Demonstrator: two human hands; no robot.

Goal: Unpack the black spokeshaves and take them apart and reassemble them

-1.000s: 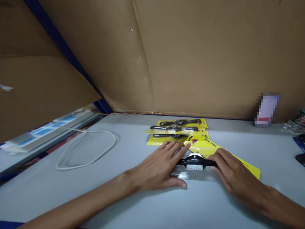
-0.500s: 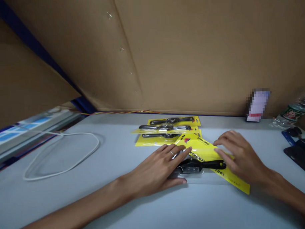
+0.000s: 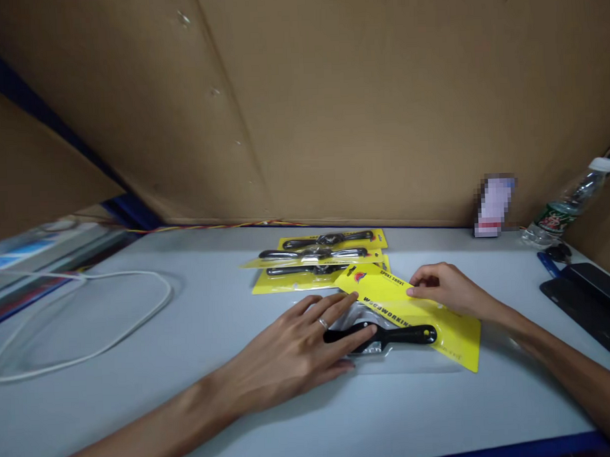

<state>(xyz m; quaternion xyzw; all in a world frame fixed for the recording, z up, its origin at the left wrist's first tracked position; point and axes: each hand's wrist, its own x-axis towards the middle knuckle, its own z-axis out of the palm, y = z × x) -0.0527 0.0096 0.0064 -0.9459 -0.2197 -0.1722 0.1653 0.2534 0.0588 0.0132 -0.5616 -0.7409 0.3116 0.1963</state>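
Observation:
A black spokeshave (image 3: pixel 409 335) lies in a clear plastic blister pack (image 3: pixel 410 363) in front of me. Over it and the pack's left part my left hand (image 3: pixel 294 345) rests, fingers stretched out, the index finger on the tool's middle. Partly inside the pack, behind the tool, sits a slanted yellow backing card (image 3: pixel 394 293) printed "SPOKE SHAVE" and "WOODWORKING". With thumb and fingers pinched, my right hand (image 3: pixel 444 289) grips the upper right edge of this card. Just beyond, several packaged spokeshaves (image 3: pixel 316 255) on yellow cards lie in an overlapping group.
On the left lies a looped white cable (image 3: pixel 162 293). A phone with a blurred screen (image 3: pixel 494 207) leans at the back right, near a tilted plastic bottle (image 3: pixel 555 220) and a black flat object (image 3: pixel 588 312). Brown cardboard (image 3: pixel 331 107) walls the table's (image 3: pixel 232 438) back.
My right thumb and fingers have closed on the card's edge. The card now sits at a shallower slant, and my left index finger lies across the spokeshave. The view has shifted right.

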